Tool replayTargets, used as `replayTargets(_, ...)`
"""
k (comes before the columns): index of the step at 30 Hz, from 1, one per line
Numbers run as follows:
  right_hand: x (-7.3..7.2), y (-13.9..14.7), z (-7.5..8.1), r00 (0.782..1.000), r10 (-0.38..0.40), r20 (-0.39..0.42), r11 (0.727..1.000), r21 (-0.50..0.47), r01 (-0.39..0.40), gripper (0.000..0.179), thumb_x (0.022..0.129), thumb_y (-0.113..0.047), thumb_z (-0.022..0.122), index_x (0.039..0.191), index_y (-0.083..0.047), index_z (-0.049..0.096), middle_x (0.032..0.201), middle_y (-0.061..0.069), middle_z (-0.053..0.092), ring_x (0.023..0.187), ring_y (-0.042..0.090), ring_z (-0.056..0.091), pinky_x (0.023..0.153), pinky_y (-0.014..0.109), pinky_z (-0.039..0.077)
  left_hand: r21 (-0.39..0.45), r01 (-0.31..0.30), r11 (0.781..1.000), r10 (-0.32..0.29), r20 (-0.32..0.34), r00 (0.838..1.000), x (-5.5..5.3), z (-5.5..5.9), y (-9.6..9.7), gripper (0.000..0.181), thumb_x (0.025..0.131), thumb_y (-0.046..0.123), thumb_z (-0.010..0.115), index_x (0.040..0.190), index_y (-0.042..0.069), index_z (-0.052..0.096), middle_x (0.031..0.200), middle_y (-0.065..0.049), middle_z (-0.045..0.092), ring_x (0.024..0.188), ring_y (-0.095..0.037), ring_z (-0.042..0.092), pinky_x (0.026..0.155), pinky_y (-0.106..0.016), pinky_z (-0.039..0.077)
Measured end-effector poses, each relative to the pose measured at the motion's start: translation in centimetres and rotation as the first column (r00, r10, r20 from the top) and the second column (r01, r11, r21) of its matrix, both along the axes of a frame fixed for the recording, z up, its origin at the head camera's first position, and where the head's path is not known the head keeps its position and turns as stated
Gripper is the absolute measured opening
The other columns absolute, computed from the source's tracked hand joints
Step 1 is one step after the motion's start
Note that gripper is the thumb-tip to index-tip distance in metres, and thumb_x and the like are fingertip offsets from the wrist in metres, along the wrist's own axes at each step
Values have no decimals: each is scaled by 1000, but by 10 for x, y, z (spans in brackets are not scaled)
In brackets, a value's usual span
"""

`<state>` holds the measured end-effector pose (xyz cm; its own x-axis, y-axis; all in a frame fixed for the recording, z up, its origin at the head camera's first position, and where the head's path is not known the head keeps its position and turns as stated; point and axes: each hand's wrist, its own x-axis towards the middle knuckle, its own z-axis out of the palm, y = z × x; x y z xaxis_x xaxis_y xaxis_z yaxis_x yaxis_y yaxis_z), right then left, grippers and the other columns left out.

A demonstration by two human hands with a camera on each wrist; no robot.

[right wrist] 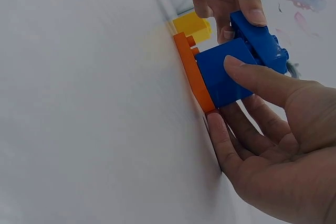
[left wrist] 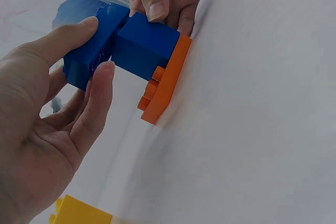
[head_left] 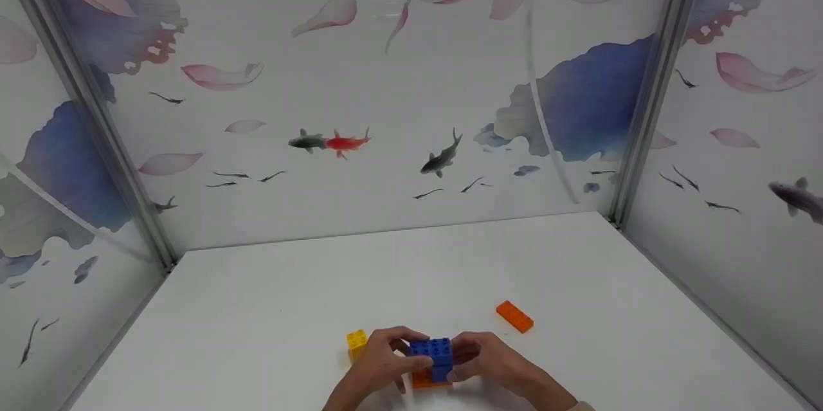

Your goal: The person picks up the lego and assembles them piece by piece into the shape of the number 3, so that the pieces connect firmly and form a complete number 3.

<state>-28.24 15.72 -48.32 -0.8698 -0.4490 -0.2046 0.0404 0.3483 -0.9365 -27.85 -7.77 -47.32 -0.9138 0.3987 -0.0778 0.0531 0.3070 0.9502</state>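
In the head view my left hand pinches an upper blue toy brick between thumb and fingers. That brick sits slightly tilted against the top of a lower blue brick, as the left wrist view shows. The lower brick stands on one end of a flat orange studded plate, whose other studs show bare. My right hand holds the lower blue brick; in the right wrist view its thumb presses the brick's side and a fingertip touches the plate's end. The fingers behind the bricks are partly hidden.
Beside my left hand stands a yellow brick. A second orange plate lies farther off to the right on the white table. Printed panels with metal corner posts enclose the table's back and sides.
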Motion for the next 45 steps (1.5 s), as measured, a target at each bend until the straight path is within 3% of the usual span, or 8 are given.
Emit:
replayTargets(31, 2, -2, -1, 1000, 2, -18, 1000, 24, -1, 39, 71, -19, 78, 107, -14, 63, 106, 3, 66, 97, 18, 60, 95, 46, 45, -10, 19, 1000, -19, 3, 1000, -1, 1, -1, 41, 70, 42, 75, 105, 22, 68, 100, -2, 60, 82, -18, 58, 52, -29, 54)
replayTargets(38, 0, -2, -1, 1000, -8, -29, 999, 45, 9, 40, 71, -18, 78, 108, -14, 63, 105, 2, 66, 95, 17, 60, 95, 48, 45, -63, -3, 998, 1, -28, 1000, -1, 3, 0, 41, 68, 47, 76, 103, 26, 69, 97, 0, 61, 79, -17, 55, 48, -21, 49)
replayTargets(45, 0, -3, -1, 1000, -10, -19, 999, 39, 10, 39, 71, -20, 78, 107, -15, 63, 104, 2, 67, 95, 18, 59, 96, 47, 44, -86, -26, 996, 26, -10, 1000, 0, 5, 0, 44, 65, 48, 77, 102, 26, 68, 91, -3, 60, 67, -16, 54, 46, -20, 46)
